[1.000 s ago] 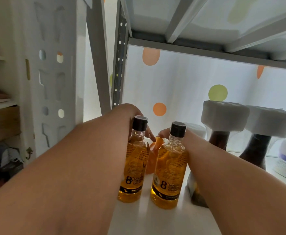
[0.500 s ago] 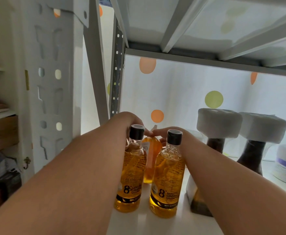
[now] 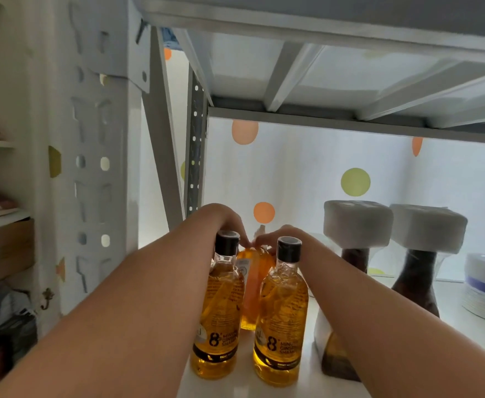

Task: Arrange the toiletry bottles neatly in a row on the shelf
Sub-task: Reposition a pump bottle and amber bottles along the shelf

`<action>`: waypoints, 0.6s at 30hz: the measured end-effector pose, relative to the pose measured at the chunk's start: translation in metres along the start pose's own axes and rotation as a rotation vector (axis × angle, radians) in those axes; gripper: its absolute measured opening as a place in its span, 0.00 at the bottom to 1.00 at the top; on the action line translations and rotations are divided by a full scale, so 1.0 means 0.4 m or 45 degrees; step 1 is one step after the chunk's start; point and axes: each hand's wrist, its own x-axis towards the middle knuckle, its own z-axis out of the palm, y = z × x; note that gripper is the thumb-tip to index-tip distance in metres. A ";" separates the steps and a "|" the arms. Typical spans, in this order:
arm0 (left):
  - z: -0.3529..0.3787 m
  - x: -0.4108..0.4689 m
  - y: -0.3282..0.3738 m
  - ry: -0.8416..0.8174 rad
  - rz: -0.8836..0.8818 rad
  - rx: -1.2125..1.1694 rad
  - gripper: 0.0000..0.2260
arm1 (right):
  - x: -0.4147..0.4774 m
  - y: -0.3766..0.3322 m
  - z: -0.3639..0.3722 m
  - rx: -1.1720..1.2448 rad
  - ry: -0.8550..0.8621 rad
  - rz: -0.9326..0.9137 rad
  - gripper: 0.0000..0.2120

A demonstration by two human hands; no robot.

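Amber shampoo bottles [image 3: 219, 308], [image 3: 280, 314] are standing paired at the shelf [image 3: 293, 389] front edge. Left hand [image 3: 224, 222] and right hand [image 3: 278, 235] are closing their grip on the orange bottle [image 3: 254, 282] behind them; it's not yet in the row, judging by position.

"8 MINU GINS SHAMP", seemingly, right bottle [image 3: 281, 320]

Glossy clear-plastic shampoo bottles [image 3: 217, 311] with matt black caps [image 3: 227, 242] stand on a smooth white shelf [image 3: 244, 389] framed in painted metal.
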 end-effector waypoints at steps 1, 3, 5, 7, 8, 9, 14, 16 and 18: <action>-0.003 -0.011 0.005 0.021 -0.014 -0.025 0.27 | 0.002 0.002 0.002 0.002 0.012 -0.044 0.08; -0.007 -0.060 0.026 0.119 -0.038 -0.069 0.23 | 0.014 -0.008 0.003 0.079 0.151 0.132 0.09; -0.018 -0.101 0.044 0.202 -0.016 -0.163 0.19 | 0.018 -0.054 0.007 -0.029 0.196 0.245 0.17; -0.024 -0.149 0.063 0.251 0.035 -0.260 0.16 | 0.009 -0.095 0.004 -0.121 0.292 0.093 0.15; -0.027 -0.163 0.070 0.292 0.064 -0.294 0.15 | 0.001 -0.108 0.000 -0.131 0.371 0.022 0.13; -0.028 -0.176 0.076 0.332 0.100 -0.326 0.14 | -0.014 -0.124 -0.002 -0.128 0.453 -0.036 0.11; -0.045 -0.230 0.098 0.550 0.345 -0.391 0.18 | -0.037 -0.189 -0.044 0.098 0.772 -0.165 0.06; -0.051 -0.248 0.107 0.663 0.439 -0.426 0.19 | -0.044 -0.224 -0.060 0.101 0.836 -0.161 0.09; -0.049 -0.256 0.114 0.747 0.514 -0.490 0.19 | -0.055 -0.255 -0.070 0.109 0.899 -0.165 0.10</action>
